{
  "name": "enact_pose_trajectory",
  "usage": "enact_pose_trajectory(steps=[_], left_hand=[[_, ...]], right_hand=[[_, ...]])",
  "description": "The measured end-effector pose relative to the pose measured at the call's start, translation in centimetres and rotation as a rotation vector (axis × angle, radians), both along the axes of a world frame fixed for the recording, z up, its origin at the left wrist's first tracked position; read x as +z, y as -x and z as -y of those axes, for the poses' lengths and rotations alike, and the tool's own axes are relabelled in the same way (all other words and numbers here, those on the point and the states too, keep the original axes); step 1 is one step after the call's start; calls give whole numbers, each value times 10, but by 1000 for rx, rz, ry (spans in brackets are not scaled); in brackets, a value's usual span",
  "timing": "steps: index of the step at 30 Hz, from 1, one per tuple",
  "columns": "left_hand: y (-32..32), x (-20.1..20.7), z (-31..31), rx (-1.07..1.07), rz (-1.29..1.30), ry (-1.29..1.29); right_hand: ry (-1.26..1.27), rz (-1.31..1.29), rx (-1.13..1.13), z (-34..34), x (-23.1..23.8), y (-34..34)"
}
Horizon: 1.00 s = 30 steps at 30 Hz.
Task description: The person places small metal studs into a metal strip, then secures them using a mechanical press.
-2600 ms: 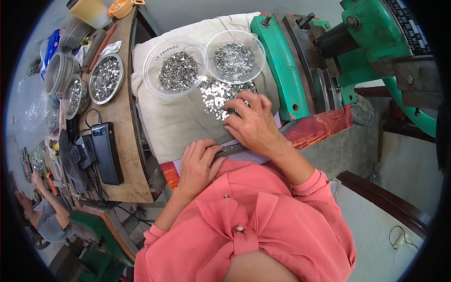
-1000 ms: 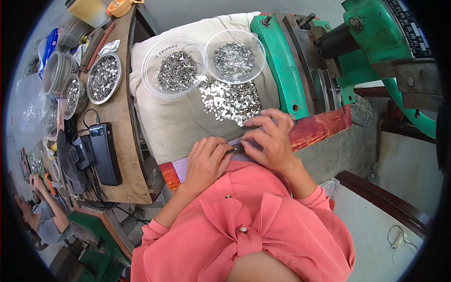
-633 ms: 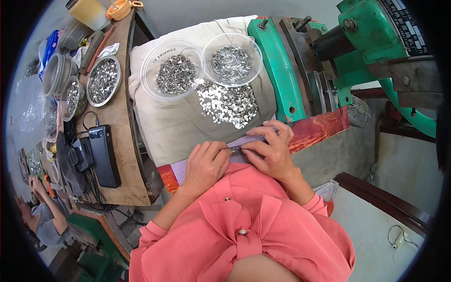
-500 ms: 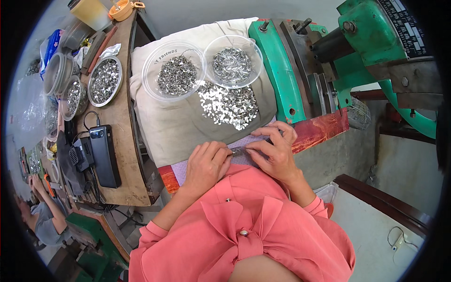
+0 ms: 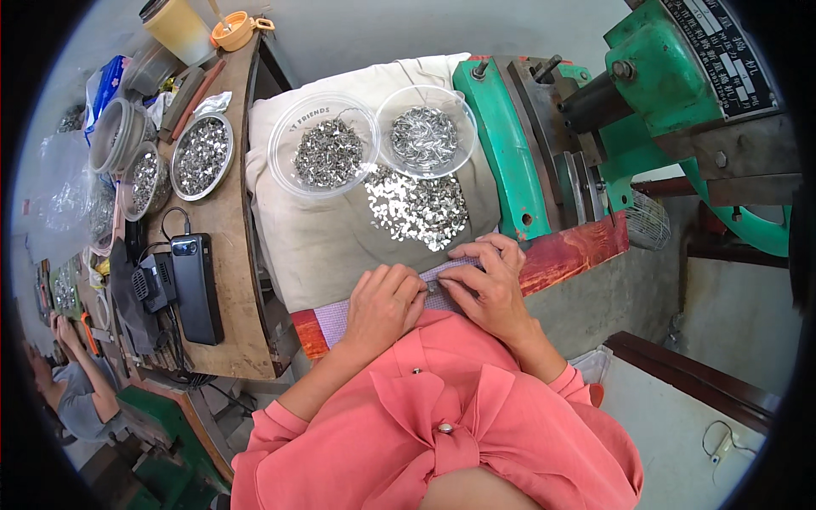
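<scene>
On the cloth [image 5: 310, 255], 2 tubs [image 5: 281, 160] hold metal bits [image 5: 328, 155]; a heap [image 5: 416, 208] seems left to do. Left hand [image 5: 387, 304] and right hand [image 5: 493, 287] nearly meet; whether they grip anything cannot be told.

Workshop interior, as I am viewing it remotely: a plain grey wall [image 5: 365, 38] is spanning the far side. On the left I am seeing a worn wooden workbench [image 5: 234, 310], its near corner showing scuffs. A red wood-grain tabletop [image 5: 578, 255] is exposing its edge at centre right; beyond it, grey concrete [image 5: 586, 297] is extending toward a reddish-brown beam [image 5: 680, 371], which is bordering a pale panel [image 5: 663, 433]. Diffuse light is falling fairly evenly.
</scene>
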<state>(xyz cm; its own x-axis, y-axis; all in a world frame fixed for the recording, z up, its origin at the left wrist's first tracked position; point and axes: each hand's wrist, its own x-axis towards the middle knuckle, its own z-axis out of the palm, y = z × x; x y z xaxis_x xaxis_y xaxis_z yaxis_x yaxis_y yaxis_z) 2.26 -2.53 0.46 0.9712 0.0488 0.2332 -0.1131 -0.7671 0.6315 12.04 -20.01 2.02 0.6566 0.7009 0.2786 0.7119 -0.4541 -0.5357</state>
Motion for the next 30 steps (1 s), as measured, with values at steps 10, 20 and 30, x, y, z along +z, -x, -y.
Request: enact_pose_trajectory(steps=[10,20,30], left_hand=[[7,3,-5,-9,-94,64],[14,4,-12,37,-66,85],[0,-1,0,-25,-26,19]], right_hand=[[4,96,30,-40,-8,-28],[92,139,114,-46,-1,-35],[111,119,98,-46,0,-35]])
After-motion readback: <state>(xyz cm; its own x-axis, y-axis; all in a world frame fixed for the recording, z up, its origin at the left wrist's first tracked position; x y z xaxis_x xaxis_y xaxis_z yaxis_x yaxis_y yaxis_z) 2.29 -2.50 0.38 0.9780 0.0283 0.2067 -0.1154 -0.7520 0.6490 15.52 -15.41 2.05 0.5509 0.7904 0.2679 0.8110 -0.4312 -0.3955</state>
